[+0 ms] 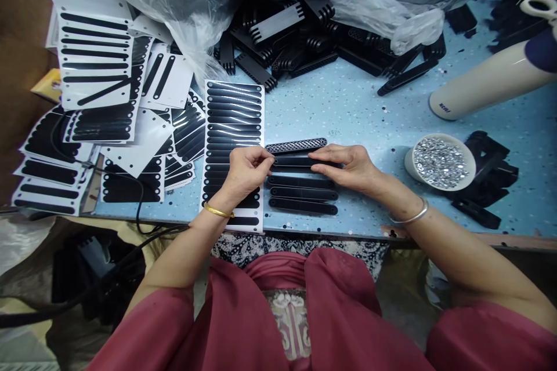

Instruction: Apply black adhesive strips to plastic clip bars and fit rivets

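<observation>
Red garment (304, 313) fills the near edge. Beyond it, the left hand (246, 171) pinches one end of a black strip (296, 161) and the right hand (348, 167) grips the other, low over the blue table (348, 110). Three similar strips (302, 193) lie just below, probably finished. A white bowl (411, 169) holds silver beads. A clear bag (209, 17) spills many black combs, probably unprocessed.

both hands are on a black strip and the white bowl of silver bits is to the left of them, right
No: the head view shows the white bowl of silver bits to the right of them, beyond the right hand. Both it and the left hand are on the black strip.
</observation>
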`<state>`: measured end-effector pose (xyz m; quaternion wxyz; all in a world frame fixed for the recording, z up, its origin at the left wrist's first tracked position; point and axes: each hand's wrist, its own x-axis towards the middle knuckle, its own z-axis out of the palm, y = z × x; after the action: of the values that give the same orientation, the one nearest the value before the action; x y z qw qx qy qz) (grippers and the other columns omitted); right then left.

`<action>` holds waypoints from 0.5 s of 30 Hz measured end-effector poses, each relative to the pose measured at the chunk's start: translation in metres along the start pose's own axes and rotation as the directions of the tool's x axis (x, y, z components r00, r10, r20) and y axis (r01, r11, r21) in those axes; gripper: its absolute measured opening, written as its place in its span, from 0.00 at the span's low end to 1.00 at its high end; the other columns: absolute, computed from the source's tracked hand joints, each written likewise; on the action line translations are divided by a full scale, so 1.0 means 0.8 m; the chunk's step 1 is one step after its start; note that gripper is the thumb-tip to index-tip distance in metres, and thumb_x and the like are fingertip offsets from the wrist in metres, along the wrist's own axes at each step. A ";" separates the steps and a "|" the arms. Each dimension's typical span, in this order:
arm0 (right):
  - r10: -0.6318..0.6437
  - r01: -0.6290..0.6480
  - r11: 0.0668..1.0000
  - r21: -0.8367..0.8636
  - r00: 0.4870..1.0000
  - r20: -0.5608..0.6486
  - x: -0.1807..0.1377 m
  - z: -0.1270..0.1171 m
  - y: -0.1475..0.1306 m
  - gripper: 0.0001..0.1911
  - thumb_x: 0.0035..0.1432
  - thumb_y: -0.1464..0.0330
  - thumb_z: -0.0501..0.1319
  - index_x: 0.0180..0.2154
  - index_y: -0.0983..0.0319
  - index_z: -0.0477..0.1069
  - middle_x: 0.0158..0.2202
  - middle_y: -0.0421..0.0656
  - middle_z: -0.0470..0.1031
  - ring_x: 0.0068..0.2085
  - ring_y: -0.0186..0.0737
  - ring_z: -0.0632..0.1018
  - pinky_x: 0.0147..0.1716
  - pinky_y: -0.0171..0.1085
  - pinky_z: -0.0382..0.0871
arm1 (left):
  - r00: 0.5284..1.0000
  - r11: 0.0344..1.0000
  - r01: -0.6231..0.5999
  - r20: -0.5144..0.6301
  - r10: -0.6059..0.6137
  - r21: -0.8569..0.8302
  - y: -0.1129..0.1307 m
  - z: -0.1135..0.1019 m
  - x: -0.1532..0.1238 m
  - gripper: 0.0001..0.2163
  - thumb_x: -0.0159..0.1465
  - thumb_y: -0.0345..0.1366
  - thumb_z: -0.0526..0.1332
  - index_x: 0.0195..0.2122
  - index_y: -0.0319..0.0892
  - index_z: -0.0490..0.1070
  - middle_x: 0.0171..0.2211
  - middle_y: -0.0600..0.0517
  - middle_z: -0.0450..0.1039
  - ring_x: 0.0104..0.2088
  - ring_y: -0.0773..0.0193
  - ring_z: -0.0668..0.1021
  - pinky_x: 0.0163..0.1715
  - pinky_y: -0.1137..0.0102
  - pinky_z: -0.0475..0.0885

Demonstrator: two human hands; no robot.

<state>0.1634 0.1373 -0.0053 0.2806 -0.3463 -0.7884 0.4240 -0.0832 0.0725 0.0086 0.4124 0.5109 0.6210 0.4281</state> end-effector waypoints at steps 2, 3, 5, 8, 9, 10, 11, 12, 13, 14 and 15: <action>-0.013 0.013 1.000 -0.016 1.000 0.004 -0.001 0.000 0.002 0.12 0.57 0.60 0.67 0.42 0.56 0.82 0.40 0.45 0.83 0.41 0.44 0.82 0.45 0.46 0.79 | 1.000 1.000 -0.002 0.002 0.002 0.003 0.000 0.000 0.000 0.04 0.55 0.32 0.64 0.24 0.39 0.75 0.19 0.54 0.72 0.20 0.68 0.78 0.17 0.77 0.69; -0.013 0.013 1.000 -0.025 1.000 0.000 -0.002 0.000 0.003 0.12 0.57 0.60 0.67 0.42 0.56 0.82 0.41 0.46 0.83 0.41 0.44 0.82 0.45 0.46 0.79 | 1.000 1.000 -0.003 0.003 0.003 0.004 0.001 0.000 0.000 0.05 0.55 0.32 0.64 0.24 0.39 0.75 0.19 0.54 0.72 0.20 0.68 0.78 0.17 0.77 0.69; -0.002 0.002 0.999 -0.040 1.000 -0.011 -0.003 0.000 0.005 0.12 0.57 0.60 0.68 0.43 0.56 0.81 0.42 0.46 0.83 0.41 0.45 0.82 0.45 0.46 0.79 | 1.000 1.000 -0.002 0.007 0.002 0.005 0.002 -0.001 0.000 0.05 0.56 0.32 0.64 0.24 0.38 0.75 0.19 0.53 0.72 0.20 0.67 0.78 0.17 0.77 0.69; -0.001 -0.001 0.999 -0.053 0.999 -0.032 -0.006 -0.002 0.005 0.13 0.57 0.60 0.68 0.42 0.57 0.81 0.41 0.46 0.83 0.41 0.45 0.83 0.44 0.45 0.79 | 1.000 1.000 0.008 0.009 -0.008 -0.001 0.003 -0.001 0.000 0.04 0.55 0.32 0.64 0.25 0.38 0.75 0.20 0.53 0.73 0.20 0.68 0.78 0.18 0.77 0.70; -0.005 0.002 0.998 -0.065 0.999 -0.042 -0.008 -0.005 0.003 0.13 0.57 0.60 0.68 0.42 0.57 0.81 0.41 0.46 0.83 0.41 0.45 0.83 0.44 0.45 0.79 | 1.000 1.000 0.012 0.009 -0.012 -0.006 0.003 -0.001 0.000 0.04 0.55 0.32 0.64 0.25 0.38 0.75 0.20 0.54 0.73 0.20 0.68 0.78 0.18 0.77 0.70; -0.008 0.003 0.996 -0.086 0.998 -0.058 -0.010 -0.009 0.001 0.13 0.56 0.60 0.68 0.42 0.57 0.81 0.40 0.45 0.83 0.41 0.45 0.83 0.43 0.45 0.79 | 1.000 1.000 0.016 0.009 -0.015 -0.013 0.003 -0.001 0.000 0.04 0.55 0.32 0.64 0.25 0.38 0.75 0.20 0.54 0.73 0.20 0.68 0.78 0.18 0.77 0.70; -0.010 0.000 0.993 -0.118 0.997 -0.083 -0.013 -0.014 -0.003 0.12 0.56 0.60 0.68 0.42 0.57 0.81 0.40 0.45 0.83 0.40 0.45 0.83 0.42 0.44 0.79 | 1.000 1.000 0.018 0.010 -0.018 -0.019 0.002 -0.001 0.000 0.04 0.55 0.32 0.64 0.26 0.38 0.75 0.20 0.54 0.72 0.20 0.68 0.78 0.18 0.77 0.70; -0.008 -0.011 0.987 -0.158 0.993 -0.120 -0.017 -0.020 -0.008 0.12 0.56 0.60 0.68 0.41 0.56 0.81 0.39 0.45 0.83 0.40 0.44 0.83 0.42 0.44 0.79 | 1.000 1.000 0.018 0.011 -0.018 -0.023 0.002 -0.001 0.000 0.04 0.55 0.32 0.64 0.26 0.38 0.75 0.19 0.54 0.72 0.20 0.68 0.78 0.18 0.77 0.70; -0.005 -0.031 0.979 -0.203 0.985 -0.171 -0.022 -0.026 -0.012 0.11 0.57 0.61 0.68 0.41 0.56 0.81 0.39 0.44 0.83 0.39 0.44 0.83 0.41 0.44 0.79 | 1.000 1.000 0.015 0.012 -0.015 -0.023 0.001 -0.001 0.000 0.04 0.55 0.32 0.63 0.26 0.38 0.76 0.20 0.54 0.72 0.20 0.68 0.78 0.18 0.77 0.70; -0.002 -0.058 0.968 -0.244 0.972 -0.236 -0.027 -0.032 -0.016 0.09 0.58 0.62 0.67 0.41 0.55 0.81 0.39 0.45 0.83 0.38 0.44 0.82 0.40 0.44 0.79 | 1.000 1.000 0.011 0.014 -0.011 -0.021 0.000 -0.001 0.000 0.04 0.55 0.32 0.64 0.26 0.38 0.76 0.20 0.54 0.73 0.20 0.68 0.78 0.18 0.77 0.70; 0.001 -0.088 0.958 -0.271 0.953 -0.304 -0.032 -0.037 -0.018 0.09 0.59 0.62 0.66 0.41 0.55 0.81 0.38 0.45 0.83 0.37 0.43 0.82 0.39 0.44 0.79 | 1.000 1.000 0.005 0.013 -0.004 -0.016 0.000 -0.001 0.000 0.04 0.55 0.32 0.64 0.26 0.38 0.76 0.20 0.54 0.73 0.20 0.68 0.78 0.18 0.77 0.70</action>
<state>0.1959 0.1252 0.0175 0.3356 -0.4610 -0.7806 0.2561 -0.0844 0.0724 0.0087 0.4217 0.5089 0.6159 0.4288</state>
